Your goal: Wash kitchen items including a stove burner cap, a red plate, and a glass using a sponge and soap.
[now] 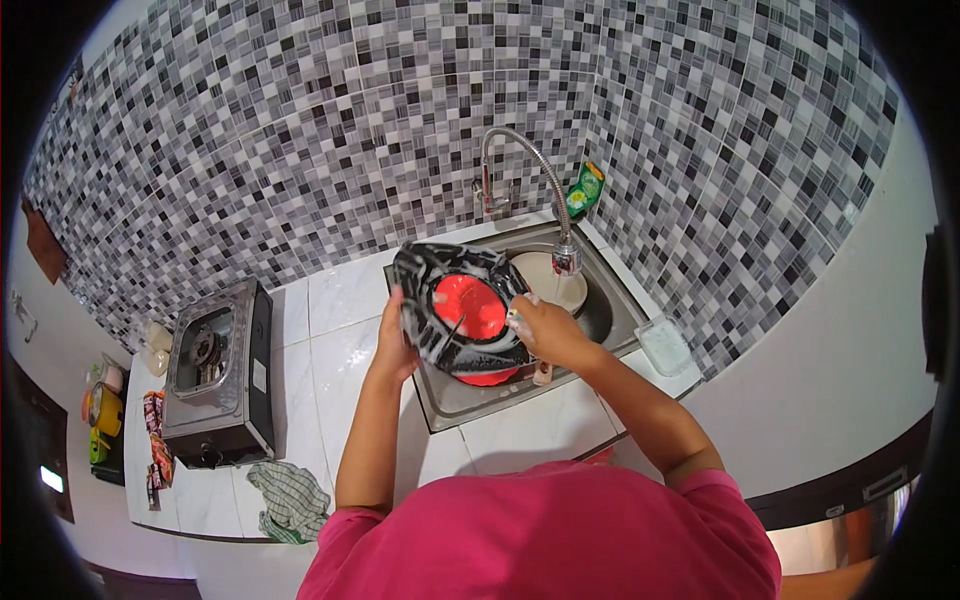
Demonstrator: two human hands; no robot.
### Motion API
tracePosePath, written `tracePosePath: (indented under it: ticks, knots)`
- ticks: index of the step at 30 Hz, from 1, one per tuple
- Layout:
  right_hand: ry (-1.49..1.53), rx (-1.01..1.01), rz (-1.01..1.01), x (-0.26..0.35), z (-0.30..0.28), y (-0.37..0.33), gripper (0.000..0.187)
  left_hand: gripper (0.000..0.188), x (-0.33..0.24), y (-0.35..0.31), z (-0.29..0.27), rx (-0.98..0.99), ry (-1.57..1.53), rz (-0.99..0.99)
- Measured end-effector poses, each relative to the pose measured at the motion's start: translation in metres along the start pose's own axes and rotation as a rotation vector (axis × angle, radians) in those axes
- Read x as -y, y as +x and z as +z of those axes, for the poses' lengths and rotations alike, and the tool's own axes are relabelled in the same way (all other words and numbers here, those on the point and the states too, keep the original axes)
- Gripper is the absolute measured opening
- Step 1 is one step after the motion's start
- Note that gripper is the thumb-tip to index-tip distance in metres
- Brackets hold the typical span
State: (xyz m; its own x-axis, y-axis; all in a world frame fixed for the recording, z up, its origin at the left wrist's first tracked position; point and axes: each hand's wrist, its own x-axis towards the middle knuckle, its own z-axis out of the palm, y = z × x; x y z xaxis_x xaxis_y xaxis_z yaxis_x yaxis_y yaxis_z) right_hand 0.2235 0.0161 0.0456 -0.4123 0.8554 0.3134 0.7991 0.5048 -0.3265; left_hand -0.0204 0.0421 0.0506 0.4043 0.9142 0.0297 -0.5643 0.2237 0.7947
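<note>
A black frame [420,335] with a round opening in its middle is streaked with white suds. It is held tilted above the sink [455,405], and a red dish [470,306] shows through the opening. My left hand [394,340] grips the frame's left edge. At its right edge my right hand [550,330] is closed, with foam on the fingers. Whatever sits inside that fist, perhaps something small and pale, is too hidden to name. Behind the frame, a cream bowl [568,285] lies in the sink beneath the flexible faucet [565,258].
Left on the white tiled counter [335,310] stands a gas stove [215,375], with a checked cloth [290,497] near the front edge. A soapy clear container [664,347] sits right of the sink. A green pouch [584,190] leans in the back corner.
</note>
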Motion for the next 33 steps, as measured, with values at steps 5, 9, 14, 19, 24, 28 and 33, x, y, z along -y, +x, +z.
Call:
tracePosePath:
  ticks: [5, 9, 14, 19, 24, 28, 33]
  knots:
    - [0.064, -0.233, 0.177, 0.014, 0.005, 0.007, 0.021, 0.08, 0.049, -0.007, 0.022, 0.027, 0.154, 0.121]
    - [0.052, -0.336, 0.252, 0.028, 0.022, 0.012, 0.021, 0.035, 0.077, -0.003, 0.054, -0.162, 0.252, -0.024]
    - [0.002, -0.317, 0.242, 0.045, 0.019, 0.008, 0.023, 0.026, 0.092, 0.008, 0.041, -0.306, 0.013, 0.143]
    - [0.025, -0.316, 0.271, 0.043, 0.034, -0.012, 0.027, 0.028, 0.108, 0.011, 0.033, -0.352, -0.063, 0.235]
    - [-0.005, -0.281, 0.203, 0.034, 0.031, -0.008, 0.028, 0.027, 0.108, 0.0, 0.041, -0.36, 0.08, 0.149]
    - [-0.02, -0.238, 0.255, 0.029, 0.034, 0.003, 0.027, 0.025, 0.112, 0.002, 0.049, -0.326, 0.124, 0.287]
    - [0.072, -0.323, 0.246, 0.039, 0.036, -0.014, 0.028, 0.019, 0.092, 0.001, 0.047, -0.484, 0.336, 0.238]
